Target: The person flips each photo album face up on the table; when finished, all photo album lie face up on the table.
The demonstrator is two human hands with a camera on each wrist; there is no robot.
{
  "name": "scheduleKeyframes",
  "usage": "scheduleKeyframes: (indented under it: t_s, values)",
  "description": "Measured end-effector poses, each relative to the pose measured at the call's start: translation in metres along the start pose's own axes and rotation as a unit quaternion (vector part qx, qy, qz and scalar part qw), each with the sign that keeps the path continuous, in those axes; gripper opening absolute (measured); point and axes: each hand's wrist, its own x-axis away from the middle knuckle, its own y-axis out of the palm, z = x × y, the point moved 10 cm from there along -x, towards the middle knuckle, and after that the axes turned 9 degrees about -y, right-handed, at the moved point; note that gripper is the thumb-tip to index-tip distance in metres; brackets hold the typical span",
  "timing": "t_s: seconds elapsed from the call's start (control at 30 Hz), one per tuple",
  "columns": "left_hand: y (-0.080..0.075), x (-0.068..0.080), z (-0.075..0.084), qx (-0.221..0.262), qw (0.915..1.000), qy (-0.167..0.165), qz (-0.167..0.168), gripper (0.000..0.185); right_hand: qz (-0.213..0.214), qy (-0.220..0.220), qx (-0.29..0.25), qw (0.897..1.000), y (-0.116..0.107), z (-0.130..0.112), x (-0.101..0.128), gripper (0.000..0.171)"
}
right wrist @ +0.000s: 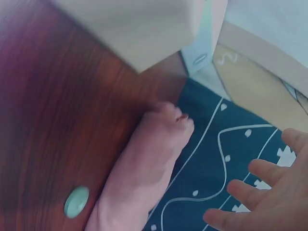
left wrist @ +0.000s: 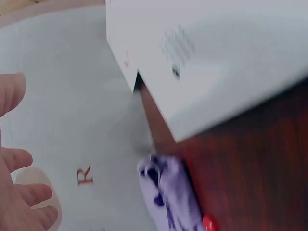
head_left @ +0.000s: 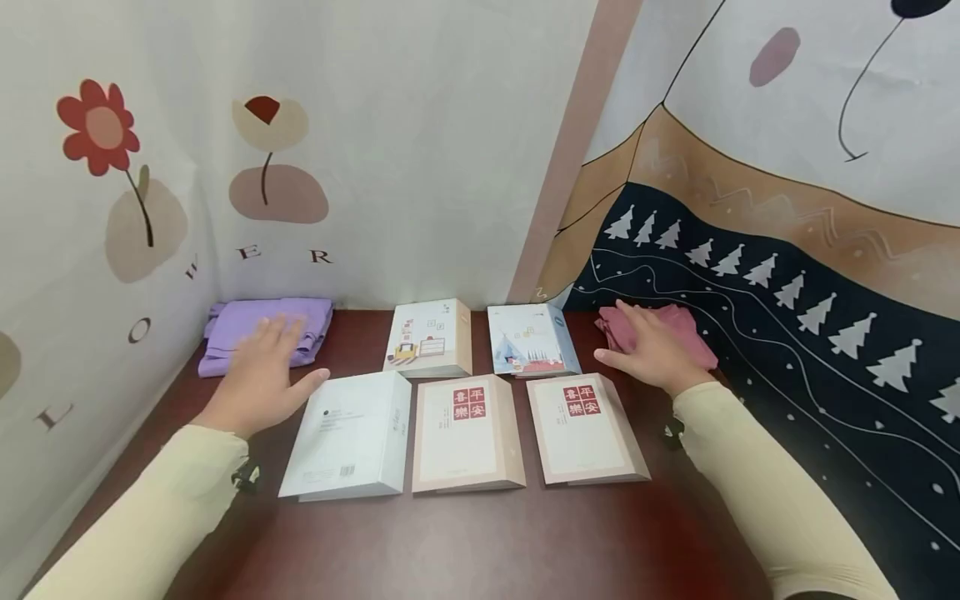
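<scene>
Purple cloth (head_left: 264,332): folded, laid at the far left corner of the counter (head_left: 465,542) against the wall; its long axis runs left to right, parallel to the back wall. In the left wrist view (left wrist: 171,192) it is seen blurred beside the wall lettering.
Left hand (head_left: 258,375): held over the near edge of the purple cloth, fingers straight and spread apart, nothing clasped; whether the palm touches the cloth cannot be told.
Pink cloth (head_left: 660,329): folded, laid at the far right of the counter beside the dark tree-patterned hanging (head_left: 787,333); its long axis is shown in the right wrist view (right wrist: 144,178) running along the foot of that hanging.
Right hand (head_left: 652,354): laid on or just over the pink cloth, fingers extended and apart, nothing clasped.
Near row: white box (head_left: 348,437), then two beige boxes with red characters (head_left: 465,433) (head_left: 583,429), side by side, long axes pointing away from the person.
Far row: cream illustrated box (head_left: 429,337) and blue illustrated box (head_left: 531,340), set between the two cloths.
Box contents: cannot be told; all are closed.
</scene>
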Motion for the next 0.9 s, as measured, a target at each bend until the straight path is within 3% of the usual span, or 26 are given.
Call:
scheduleKeyframes:
  t_s: [0.23, 0.57, 0.77, 0.9]
  values:
    - [0.019, -0.009, 0.024, 0.088, 0.9958, -0.018, -0.02, 0.091, 0.004, -0.034, -0.088, 0.996, 0.018, -0.017, -0.016, 0.1]
    - [0.04, -0.029, 0.068, 0.19, 0.9806, -0.019, -0.041, 0.083, -0.05, -0.003, -0.131, 0.99, 0.05, -0.023, -0.036, 0.096]
    - [0.059, -0.044, 0.097, 0.259, 0.9629, -0.021, -0.074, 0.078, -0.099, 0.017, -0.174, 0.98, 0.068, -0.024, -0.047, 0.093]
    - [0.075, -0.057, 0.116, 0.307, 0.9446, -0.04, -0.108, 0.074, -0.113, 0.022, -0.173, 0.978, 0.071, -0.026, -0.055, 0.09]
